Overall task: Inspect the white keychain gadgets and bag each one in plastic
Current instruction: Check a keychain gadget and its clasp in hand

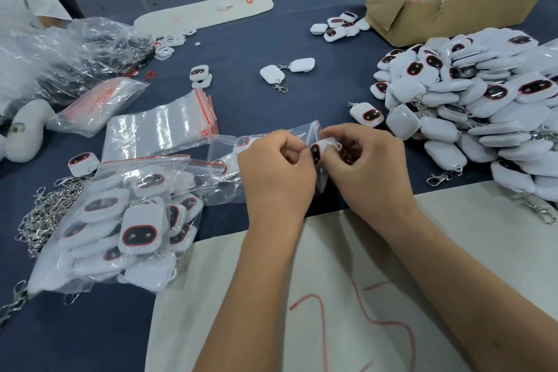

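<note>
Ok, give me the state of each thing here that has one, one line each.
Left hand: grip pinches the small bag.
Right hand: grip holds the gadget.
Gadget: at the bag's mouth.
Small bag: open, flat on the table.
Cardboard box: open.

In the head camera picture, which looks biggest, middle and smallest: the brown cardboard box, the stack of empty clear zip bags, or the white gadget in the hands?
1. Brown cardboard box, largest, though farthest away and partly cut off.
2. Stack of empty clear zip bags with red strips.
3. White keychain gadget with a dark red-rimmed face, smallest, though close to the camera and partly hidden by fingers.
</note>
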`<state>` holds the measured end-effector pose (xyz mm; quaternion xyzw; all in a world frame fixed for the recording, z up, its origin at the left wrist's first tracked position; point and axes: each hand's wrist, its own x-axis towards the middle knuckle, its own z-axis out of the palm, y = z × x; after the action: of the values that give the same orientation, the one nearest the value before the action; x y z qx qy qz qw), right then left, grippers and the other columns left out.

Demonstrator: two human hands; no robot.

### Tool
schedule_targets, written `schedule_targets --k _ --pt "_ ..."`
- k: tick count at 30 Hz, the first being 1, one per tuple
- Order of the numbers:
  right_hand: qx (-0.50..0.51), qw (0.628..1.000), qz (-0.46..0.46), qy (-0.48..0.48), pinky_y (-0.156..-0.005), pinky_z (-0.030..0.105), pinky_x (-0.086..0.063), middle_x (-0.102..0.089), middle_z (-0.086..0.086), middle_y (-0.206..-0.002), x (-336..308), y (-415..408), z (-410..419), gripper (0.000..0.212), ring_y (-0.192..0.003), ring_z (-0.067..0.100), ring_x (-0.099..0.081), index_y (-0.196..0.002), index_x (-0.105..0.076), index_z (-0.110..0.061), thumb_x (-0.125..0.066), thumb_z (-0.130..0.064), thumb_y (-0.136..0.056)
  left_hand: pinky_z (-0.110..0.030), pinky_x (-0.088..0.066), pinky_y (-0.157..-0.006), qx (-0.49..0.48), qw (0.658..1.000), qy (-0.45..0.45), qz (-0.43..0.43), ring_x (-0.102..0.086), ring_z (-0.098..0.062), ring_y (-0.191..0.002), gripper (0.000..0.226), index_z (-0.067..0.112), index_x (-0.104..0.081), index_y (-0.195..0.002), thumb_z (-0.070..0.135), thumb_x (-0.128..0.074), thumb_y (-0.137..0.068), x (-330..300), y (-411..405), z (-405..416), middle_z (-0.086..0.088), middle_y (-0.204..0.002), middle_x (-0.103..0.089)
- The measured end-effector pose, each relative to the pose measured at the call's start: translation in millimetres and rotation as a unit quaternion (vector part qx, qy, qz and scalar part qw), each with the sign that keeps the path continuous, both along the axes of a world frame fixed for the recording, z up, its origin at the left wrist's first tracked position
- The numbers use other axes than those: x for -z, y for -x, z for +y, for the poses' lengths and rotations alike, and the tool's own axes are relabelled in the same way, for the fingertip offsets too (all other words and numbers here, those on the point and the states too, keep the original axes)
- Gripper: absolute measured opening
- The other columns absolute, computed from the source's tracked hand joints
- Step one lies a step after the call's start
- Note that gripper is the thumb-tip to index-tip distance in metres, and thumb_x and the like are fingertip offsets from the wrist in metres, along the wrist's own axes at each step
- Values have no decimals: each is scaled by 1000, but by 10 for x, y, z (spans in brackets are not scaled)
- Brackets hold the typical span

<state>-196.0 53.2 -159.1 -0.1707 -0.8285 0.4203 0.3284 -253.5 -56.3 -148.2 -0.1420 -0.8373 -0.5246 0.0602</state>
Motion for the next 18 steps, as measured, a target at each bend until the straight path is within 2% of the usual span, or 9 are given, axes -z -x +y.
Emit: schedule_targets --k 4,6,8,10,12,14,16,18 --pt "-6 999 -33 2 -69 22 -50 -67 -10 -70 27 21 -7 16 -68 8 -63 -105 -71 -19 -75 -17 -89 -17 -49 -60 9 998 6 61 -64 -9 -64 14 16 -71 -72 5 -73 -81 -16 -28 14 7 -64 -68" --pt "6 1000 -26 13 -71 26 -53 -69 -9 -73 37 25 13 15 -70 7 -66 -98 -68 -17 -79 -23 -89 -33 -52 -67 10 994 23 104 -64 -13 -65 12 14 -71 -74 6 -71 -82 -18 -39 18 6 -67 -68" --pt "-3 1000 5 30 -74 27 -57 -72 -11 -78 35 11 30 12 -75 7 -70 -92 -71 -16 -79 -24 -91 -42 -53 -69 7 990 17 137 -64 -18 -67 9 12 -70 -77 7 -70 -84 -20 -45 19 3 -71 -68" --pt "-70 994 33 73 -74 28 -59 -76 -12 -84 21 3 40 4 -79 6 -73 -98 -76 -16 -73 -17 -97 -42 -53 -68 2 987 -2 163 -63 -17 -68 7 11 -71 -80 7 -69 -86 -21 -46 13 2 -73 -68" --pt "-162 980 28 108 -66 19 -54 -77 -14 -85 14 -3 39 22 -73 3 -72 -111 -78 -16 -61 -5 -102 -38 -53 -67 4 985 -19 173 -63 -13 -67 7 10 -71 -82 6 -67 -86 -30 -47 0 2 -74 -68" --pt "-235 964 -4 124 -56 14 -46 -72 -8 -76 -5 -15 31 35 -57 5 -63 -117 -75 -17 -49 2 -104 -35 -52 -65 1 983 -32 181 -62 -12 -66 8 10 -71 -82 5 -67 -86 -37 -39 -11 2 -74 -68" --pt "-288 945 -37 148 -52 18 -44 -68 2 -73 -35 -21 25 46 -53 17 -60 -112 -73 -20 -39 8 -100 -33 -52 -63 -5 980 -41 194 -63 -13 -65 8 9 -71 -81 5 -68 -87 -42 -40 -13 2 -73 -67" --pt "-303 937 -53 166 -53 24 -47 -66 1 -73 -67 -24 9 55 -54 23 -57 -106 -72 -26 -34 12 -93 -31 -52 -62 -5 978 -57 199 -63 -13 -66 8 9 -72 -82 4 -68 -86 -49 -52 -11 3 -74 -68"
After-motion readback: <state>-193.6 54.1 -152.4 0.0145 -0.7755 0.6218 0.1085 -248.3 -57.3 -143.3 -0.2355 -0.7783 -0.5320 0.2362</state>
